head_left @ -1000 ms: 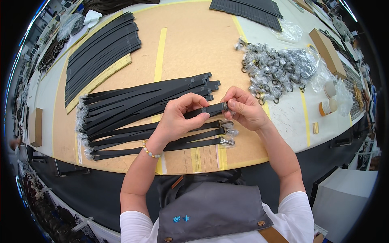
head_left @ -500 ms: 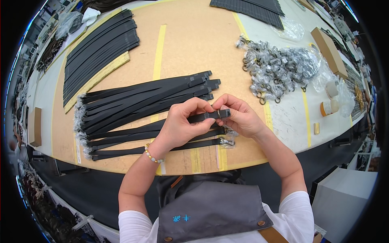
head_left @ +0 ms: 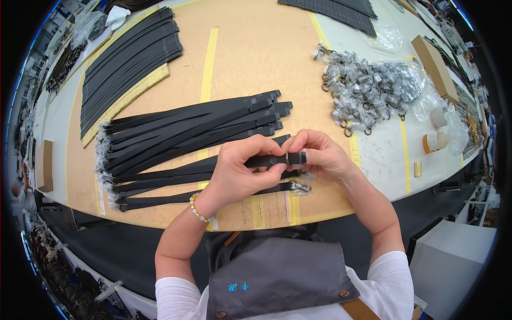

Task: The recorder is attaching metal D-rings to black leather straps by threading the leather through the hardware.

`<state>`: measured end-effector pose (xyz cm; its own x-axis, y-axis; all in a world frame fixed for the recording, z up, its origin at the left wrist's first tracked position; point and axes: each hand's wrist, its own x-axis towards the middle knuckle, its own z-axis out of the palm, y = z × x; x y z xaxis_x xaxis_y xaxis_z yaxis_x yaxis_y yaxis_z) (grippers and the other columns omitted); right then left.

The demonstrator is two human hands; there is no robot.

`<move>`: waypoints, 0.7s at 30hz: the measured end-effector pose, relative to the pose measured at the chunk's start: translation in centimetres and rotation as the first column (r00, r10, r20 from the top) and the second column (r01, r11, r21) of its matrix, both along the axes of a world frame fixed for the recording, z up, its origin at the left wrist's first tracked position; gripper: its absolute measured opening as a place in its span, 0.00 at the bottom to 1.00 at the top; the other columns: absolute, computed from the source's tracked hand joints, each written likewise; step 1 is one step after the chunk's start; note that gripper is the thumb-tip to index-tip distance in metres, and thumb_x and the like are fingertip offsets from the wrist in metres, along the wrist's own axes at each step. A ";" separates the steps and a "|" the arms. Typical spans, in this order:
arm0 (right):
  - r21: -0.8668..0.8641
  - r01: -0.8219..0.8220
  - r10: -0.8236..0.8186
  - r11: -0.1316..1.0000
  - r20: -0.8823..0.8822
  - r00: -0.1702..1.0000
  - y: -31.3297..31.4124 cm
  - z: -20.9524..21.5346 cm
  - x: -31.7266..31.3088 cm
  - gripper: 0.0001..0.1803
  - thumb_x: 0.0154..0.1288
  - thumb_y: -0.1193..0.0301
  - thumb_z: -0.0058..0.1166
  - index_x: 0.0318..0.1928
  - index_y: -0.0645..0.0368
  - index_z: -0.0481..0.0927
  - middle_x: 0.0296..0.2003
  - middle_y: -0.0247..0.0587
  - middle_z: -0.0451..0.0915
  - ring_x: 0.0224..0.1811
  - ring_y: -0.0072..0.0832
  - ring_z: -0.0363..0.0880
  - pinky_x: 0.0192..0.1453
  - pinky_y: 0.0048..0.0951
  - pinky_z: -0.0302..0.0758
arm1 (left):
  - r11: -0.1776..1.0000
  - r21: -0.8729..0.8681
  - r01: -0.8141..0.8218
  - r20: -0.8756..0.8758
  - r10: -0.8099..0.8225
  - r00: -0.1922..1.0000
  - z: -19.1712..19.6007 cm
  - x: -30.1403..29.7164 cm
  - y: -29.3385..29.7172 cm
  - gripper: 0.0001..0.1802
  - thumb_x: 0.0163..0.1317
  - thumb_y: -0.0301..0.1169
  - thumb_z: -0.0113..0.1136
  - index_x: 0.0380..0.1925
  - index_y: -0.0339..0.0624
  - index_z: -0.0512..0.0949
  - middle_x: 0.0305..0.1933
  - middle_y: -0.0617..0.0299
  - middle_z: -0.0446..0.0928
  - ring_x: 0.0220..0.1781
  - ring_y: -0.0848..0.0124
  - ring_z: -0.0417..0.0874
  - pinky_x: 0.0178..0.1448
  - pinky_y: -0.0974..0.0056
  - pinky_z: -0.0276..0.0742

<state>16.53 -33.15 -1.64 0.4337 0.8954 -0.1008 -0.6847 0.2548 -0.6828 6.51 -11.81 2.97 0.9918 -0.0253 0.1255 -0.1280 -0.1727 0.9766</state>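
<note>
A black strap is pinched near its end by the thumb and fingers of my left hand. My right hand grips the tip of the same strap, where a brass-coloured metal ring sits around it. Below my fingers, a plastic-wrapped metal hook is attached to another strap on the table. More black straps lie in a fanned bundle beyond and left of my hands, with plastic-wrapped hardware at their left ends. Part of the held strap is hidden under my left hand.
At the right lies a heap of plastic-wrapped metal hooks, beside a cardboard box. A small jar with orange contents stands nearer. Rows of black straps rest on a board at the far left; another stack is at the back.
Both hands have shifted slightly right with the strap. The strap's tip has turned a little downward, and my right fingers have moved along its end near the ring.
</note>
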 end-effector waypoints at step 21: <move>-0.420 0.059 0.107 0.905 0.361 0.927 0.3 2.3 -1.0 0.10 0.72 0.67 0.64 0.39 0.62 0.83 0.31 0.27 0.81 0.32 0.09 0.74 0.34 0.16 0.70 | 0.937 0.349 -0.025 0.135 -0.024 0.991 -1.2 0.2 -0.4 0.16 0.50 0.24 0.75 0.35 0.35 0.77 0.30 0.59 0.81 0.30 0.72 0.84 0.37 0.70 0.83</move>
<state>15.55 -32.87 0.68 0.4922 0.8157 -0.3038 -0.3658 -0.1229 -0.9225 6.76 -12.22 1.78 0.9660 -0.0909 0.2420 -0.2544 -0.4994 0.8282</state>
